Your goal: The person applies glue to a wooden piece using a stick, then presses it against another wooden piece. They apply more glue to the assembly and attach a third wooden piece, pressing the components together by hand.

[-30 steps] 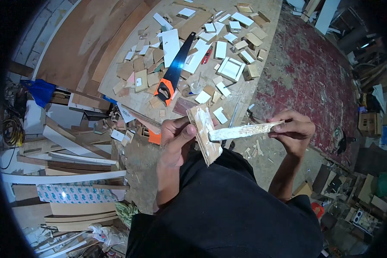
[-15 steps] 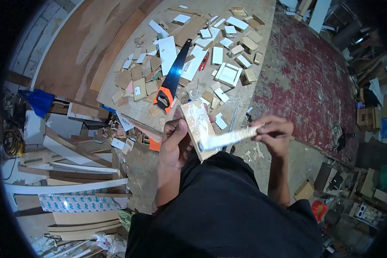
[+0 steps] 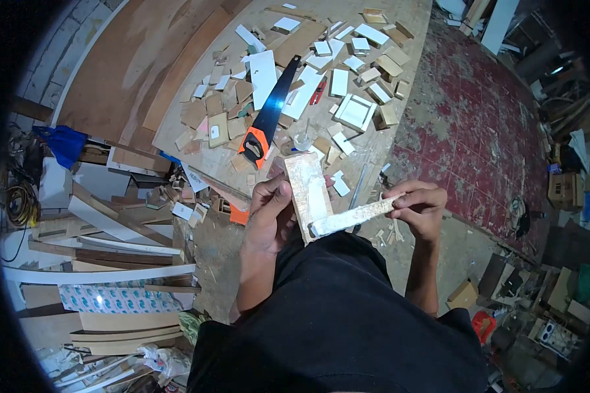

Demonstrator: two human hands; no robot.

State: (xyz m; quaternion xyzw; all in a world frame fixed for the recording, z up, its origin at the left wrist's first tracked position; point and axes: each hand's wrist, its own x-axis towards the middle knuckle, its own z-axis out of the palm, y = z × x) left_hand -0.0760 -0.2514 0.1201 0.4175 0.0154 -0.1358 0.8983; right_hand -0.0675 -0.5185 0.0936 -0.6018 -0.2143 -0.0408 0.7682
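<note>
I am standing over a cluttered workshop bench (image 3: 373,141), looking down past it to a red floor (image 3: 478,118). Just beyond my hands, offcuts (image 3: 216,124) are lying all over the bench, with a saw (image 3: 272,111) among them.

My left hand (image 3: 269,219) is gripping a block (image 3: 308,190) from its left side, thumb on the edge. The block's long axis is running away from me towards the bench. My right hand (image 3: 421,208) is pinching the far end of a strip (image 3: 354,216) between fingers and thumb. The strip's long axis is running sideways from that hand, sloping slightly down to the left. Its free end is lying on the lower part of the block's face, apparently touching it, so the two pieces are crossing almost at right angles.

My hands are apart, each closed on its own piece. The meeting point is sitting just beside my left hand and well away from my right.
</note>
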